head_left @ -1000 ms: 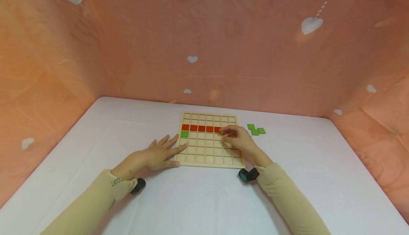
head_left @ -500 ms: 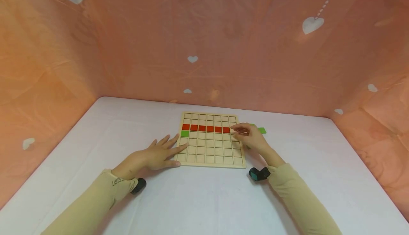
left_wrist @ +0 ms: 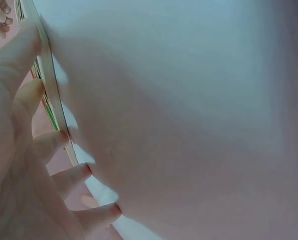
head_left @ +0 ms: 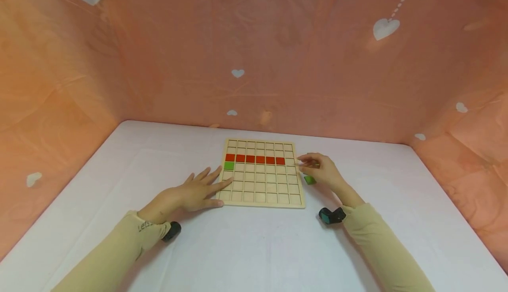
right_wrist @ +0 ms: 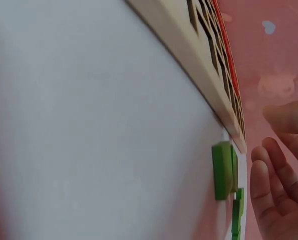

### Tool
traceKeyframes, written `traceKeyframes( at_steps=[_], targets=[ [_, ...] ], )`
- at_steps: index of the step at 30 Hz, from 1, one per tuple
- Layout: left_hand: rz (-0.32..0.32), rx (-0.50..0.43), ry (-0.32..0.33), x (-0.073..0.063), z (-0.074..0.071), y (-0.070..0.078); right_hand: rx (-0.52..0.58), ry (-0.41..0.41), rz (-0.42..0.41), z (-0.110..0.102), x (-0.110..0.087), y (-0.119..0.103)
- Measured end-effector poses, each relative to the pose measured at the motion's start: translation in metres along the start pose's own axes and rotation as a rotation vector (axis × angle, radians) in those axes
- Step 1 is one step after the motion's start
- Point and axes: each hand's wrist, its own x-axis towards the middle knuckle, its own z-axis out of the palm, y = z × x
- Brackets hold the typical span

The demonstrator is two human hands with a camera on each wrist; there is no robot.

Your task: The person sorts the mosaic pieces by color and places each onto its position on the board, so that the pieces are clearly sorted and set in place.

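A wooden grid board (head_left: 262,206) lies on the table with a row of several red tiles (head_left: 250,159) in its cells. One green tile (head_left: 229,166) sits in the cell under the leftmost red one. My left hand (head_left: 196,193) rests with spread fingers along the board's left edge, thumb at the near corner. Just off the right edge is my right hand (head_left: 320,170), fingers loosely bent; the right wrist view shows nothing between them. Loose green tiles (right_wrist: 224,170) lie on the table under it, mostly hidden by it in the head view, where one green tile (head_left: 309,180) shows.
A white cloth (head_left: 254,248) covers the table. Behind and at both sides hangs an orange-pink curtain (head_left: 270,62) with white hearts. Each wrist carries a small black camera (head_left: 331,215).
My right hand has moved right, off the board and over the loose green tiles, uncovering the last red tile in the row. My left hand has stayed in place.
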Motion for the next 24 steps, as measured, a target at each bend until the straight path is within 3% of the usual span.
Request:
traceKeyframes(
  at_steps=[6,24],
  targets=[
    [0.009,0.003,0.005,0.000,0.000,-0.001,-0.009,0.002,0.050,-0.003,-0.002,0.001],
    [-0.003,-0.005,0.004,0.000,0.001,-0.002,-0.055,-0.025,0.070,-0.006,-0.002,0.016]
  ],
)
